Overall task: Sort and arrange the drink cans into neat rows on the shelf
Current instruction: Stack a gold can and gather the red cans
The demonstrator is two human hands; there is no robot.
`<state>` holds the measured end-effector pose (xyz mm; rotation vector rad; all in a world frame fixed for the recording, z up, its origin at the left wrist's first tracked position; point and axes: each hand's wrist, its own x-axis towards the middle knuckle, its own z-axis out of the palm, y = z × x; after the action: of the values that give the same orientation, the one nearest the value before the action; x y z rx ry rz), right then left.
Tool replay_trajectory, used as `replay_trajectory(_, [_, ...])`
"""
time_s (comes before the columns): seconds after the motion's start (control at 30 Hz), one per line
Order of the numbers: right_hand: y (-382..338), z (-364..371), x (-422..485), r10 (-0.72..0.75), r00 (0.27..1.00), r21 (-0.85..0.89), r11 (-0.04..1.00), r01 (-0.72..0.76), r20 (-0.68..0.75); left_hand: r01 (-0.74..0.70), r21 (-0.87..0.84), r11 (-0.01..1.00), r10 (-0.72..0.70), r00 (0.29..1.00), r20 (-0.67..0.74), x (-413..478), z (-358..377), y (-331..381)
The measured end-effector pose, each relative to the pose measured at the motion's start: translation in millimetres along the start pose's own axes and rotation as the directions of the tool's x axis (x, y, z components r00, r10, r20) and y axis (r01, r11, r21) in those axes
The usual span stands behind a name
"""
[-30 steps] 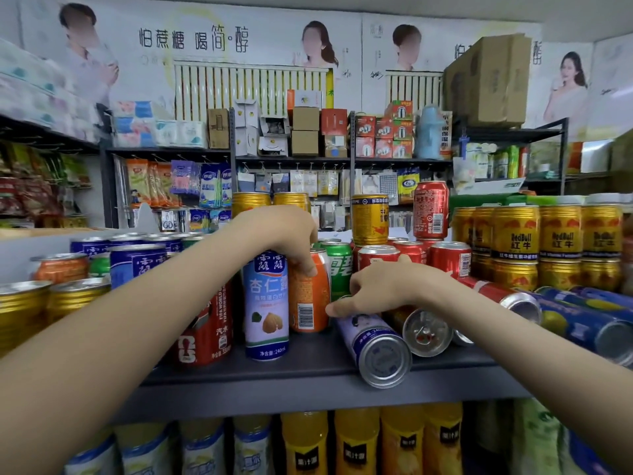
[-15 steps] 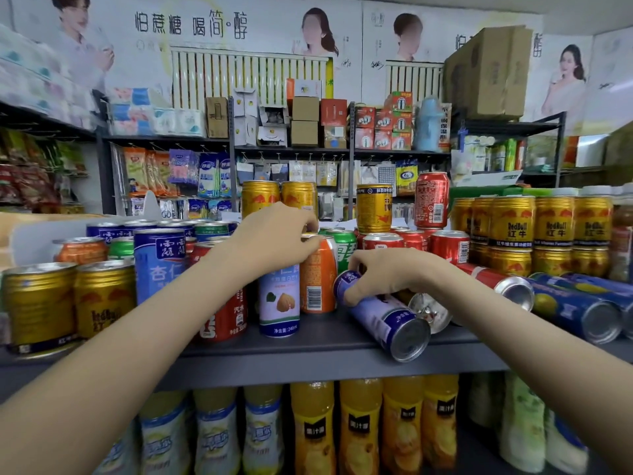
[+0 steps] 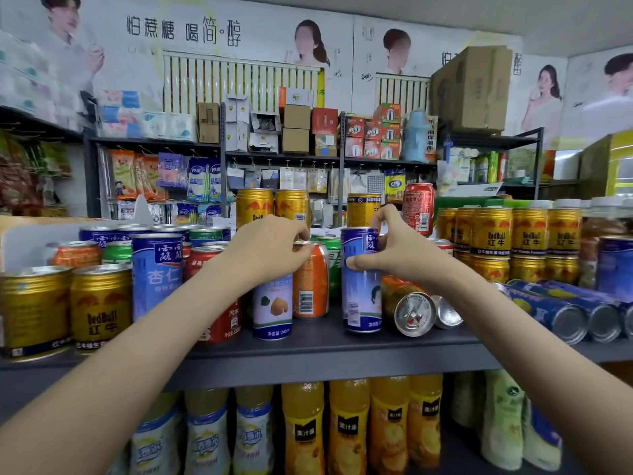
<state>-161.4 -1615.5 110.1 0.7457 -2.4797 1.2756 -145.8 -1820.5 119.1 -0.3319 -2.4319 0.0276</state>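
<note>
On the grey shelf (image 3: 325,358) stand mixed drink cans. My right hand (image 3: 397,255) is shut around the upper part of a tall blue almond-drink can (image 3: 361,296), which stands upright near the shelf's front. My left hand (image 3: 270,248) lies over the top of a second blue-and-white almond can (image 3: 273,308), its fingertips closed on the top rim of an orange soda can (image 3: 310,282) just to its right. A green can (image 3: 334,265) stands behind, between the two hands.
Gold Red Bull cans (image 3: 99,303) stand at the left front, with more stacked at the right (image 3: 489,234). A gold can (image 3: 409,310) and several blue cans (image 3: 555,313) lie on their sides at the right. A red can (image 3: 222,313) stands by my left forearm. Juice bottles (image 3: 346,430) fill the shelf below.
My right hand has taken the blue can that lay on its side and stood it upright. My left hand has stayed on the can tops.
</note>
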Motion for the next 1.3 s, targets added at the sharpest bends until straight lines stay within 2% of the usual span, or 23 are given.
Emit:
replay_trajectory(0.27, [9,21,8,-0.074,0.995,-0.02,0.997,0.073,-0.062,0.012,-0.057,0.998,-0.01,0.999,0.036,1,-3,-2])
replay_trajectory(0.47, [10,31,10,-0.123,0.992,0.022,0.992,0.123,-0.019,0.019,-0.074,0.997,-0.015,0.998,0.053,4,-5,2])
replay_trajectory(0.63, [7,-3,15,-0.114,0.99,-0.055,0.991,0.119,0.079,-0.017,-0.103,0.995,0.022,0.998,0.054,12,-14,0])
replay_trajectory(0.77, [15,-43,35,-0.135,0.987,-0.131,0.984,0.123,-0.086,-0.015,-0.188,0.982,0.024,0.999,0.043,28,-27,-1])
replay_trajectory(0.93, [30,-62,71,-0.094,0.965,-0.145,0.988,0.059,-0.246,0.006,-0.183,0.983,0.005,0.998,0.06,57,-30,1])
replay_trajectory(1.1, [50,-61,111,-0.011,0.977,-0.084,0.996,-0.007,-0.215,0.006,-0.15,0.989,0.009,0.995,0.095,84,-18,8])
replay_trajectory(1.3, [52,-48,135,0.019,0.989,-0.012,1.0,-0.021,-0.147,-0.004,-0.142,0.99,0.022,0.992,0.125,108,-3,20])
